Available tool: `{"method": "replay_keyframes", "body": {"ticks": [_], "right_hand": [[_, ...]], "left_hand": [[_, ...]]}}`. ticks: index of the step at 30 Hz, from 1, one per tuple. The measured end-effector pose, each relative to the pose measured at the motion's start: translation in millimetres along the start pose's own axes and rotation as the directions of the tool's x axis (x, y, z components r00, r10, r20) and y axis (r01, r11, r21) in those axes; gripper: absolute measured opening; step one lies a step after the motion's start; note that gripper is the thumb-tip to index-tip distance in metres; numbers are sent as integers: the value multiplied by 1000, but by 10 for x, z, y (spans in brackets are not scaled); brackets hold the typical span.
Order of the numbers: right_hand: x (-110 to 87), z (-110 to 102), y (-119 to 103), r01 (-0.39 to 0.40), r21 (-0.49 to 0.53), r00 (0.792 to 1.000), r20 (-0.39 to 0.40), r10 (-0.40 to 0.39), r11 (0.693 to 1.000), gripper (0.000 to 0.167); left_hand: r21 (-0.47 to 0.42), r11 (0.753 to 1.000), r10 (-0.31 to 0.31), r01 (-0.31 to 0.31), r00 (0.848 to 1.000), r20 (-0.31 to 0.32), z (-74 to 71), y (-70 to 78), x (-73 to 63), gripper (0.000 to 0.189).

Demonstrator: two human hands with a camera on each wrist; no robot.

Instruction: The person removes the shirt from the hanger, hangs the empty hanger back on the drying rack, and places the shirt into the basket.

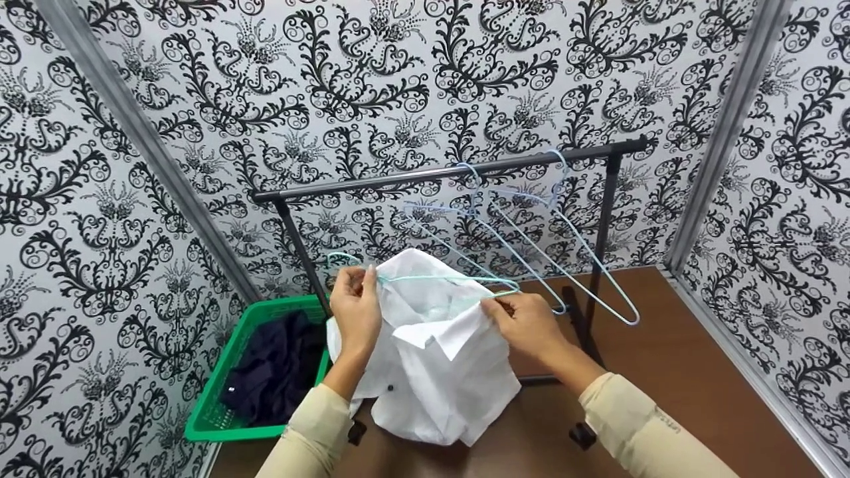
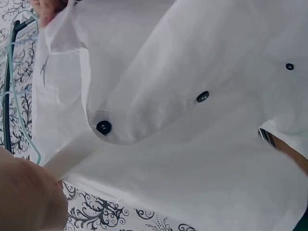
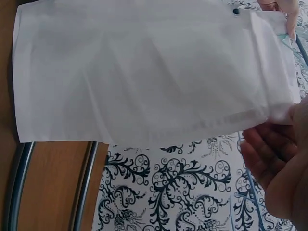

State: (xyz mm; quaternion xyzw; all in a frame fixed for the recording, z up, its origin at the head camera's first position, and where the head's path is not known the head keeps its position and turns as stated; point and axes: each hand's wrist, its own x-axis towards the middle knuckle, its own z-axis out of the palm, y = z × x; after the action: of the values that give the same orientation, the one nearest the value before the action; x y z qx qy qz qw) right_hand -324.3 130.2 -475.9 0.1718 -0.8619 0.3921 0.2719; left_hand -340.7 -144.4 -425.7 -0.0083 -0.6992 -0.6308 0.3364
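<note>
A white collared shirt (image 1: 445, 392) with dark buttons hangs in front of me, bunched, its collar opening facing up. My left hand (image 1: 356, 309) pinches a mint-green clothes hanger (image 1: 431, 277) close to its hook, and the shirt's edge lies against those fingers. The hanger lies sideways across the collar opening, one end near my right hand (image 1: 531, 325). That hand pinches the shirt at the shoulder beside the collar. In the right wrist view, the right fingers (image 3: 269, 149) curl below the cloth. A large button (image 2: 104, 127) shows in the left wrist view.
Two pale-blue hangers (image 1: 514, 262) (image 1: 594, 259) hang from a dark metal rack (image 1: 398, 179) behind the shirt. At the left stands a green basket (image 1: 199, 418) with dark navy clothing (image 1: 279, 365) inside. Below is a brown tabletop (image 1: 664, 352); patterned walls enclose it.
</note>
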Motion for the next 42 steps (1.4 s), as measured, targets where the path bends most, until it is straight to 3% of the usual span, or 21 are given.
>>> {"method": "replay_keyframes", "body": {"ticks": [8,14,17,20,22,25,27,29,31,37,42], "right_hand": [[-42,-22,-35,-24,-172,998,46,33,985,34],[-120,-65,-200,-7,-336,989,139,57,942,34],[-165,-51,-276,92,-357,984,173,-31,930,33],[-175,-27,-332,247,-329,968,125,-217,912,30],[-145,-18,-362,376,-323,924,54,-380,869,27],[-51,-23,-414,545,-326,809,-37,-586,773,16],[23,-26,-456,619,-334,734,-75,-675,711,9],[83,-17,-488,652,-328,699,-91,-710,684,5],[125,10,-503,641,-324,710,-94,-698,696,8],[186,150,-494,519,-285,827,-73,-558,806,27],[236,263,-536,433,-226,891,-43,-453,873,25]], "left_hand": [[19,998,53,-53,998,20,-1,-22,1,13],[12,997,70,-70,997,19,-26,-21,12,14],[35,997,73,-74,997,19,-45,-16,6,13],[50,995,83,-85,996,34,-50,-18,-1,13],[53,994,89,-91,995,44,-44,-20,-5,14],[51,995,84,-86,995,47,-23,-16,-9,14],[50,995,82,-84,996,42,-9,-13,-11,14],[46,995,81,-83,996,42,4,-12,-13,14],[40,995,84,-86,995,48,16,-17,-21,13],[44,994,100,-104,991,90,41,-31,-91,11],[34,993,110,-115,985,130,88,-34,-171,10]]}}
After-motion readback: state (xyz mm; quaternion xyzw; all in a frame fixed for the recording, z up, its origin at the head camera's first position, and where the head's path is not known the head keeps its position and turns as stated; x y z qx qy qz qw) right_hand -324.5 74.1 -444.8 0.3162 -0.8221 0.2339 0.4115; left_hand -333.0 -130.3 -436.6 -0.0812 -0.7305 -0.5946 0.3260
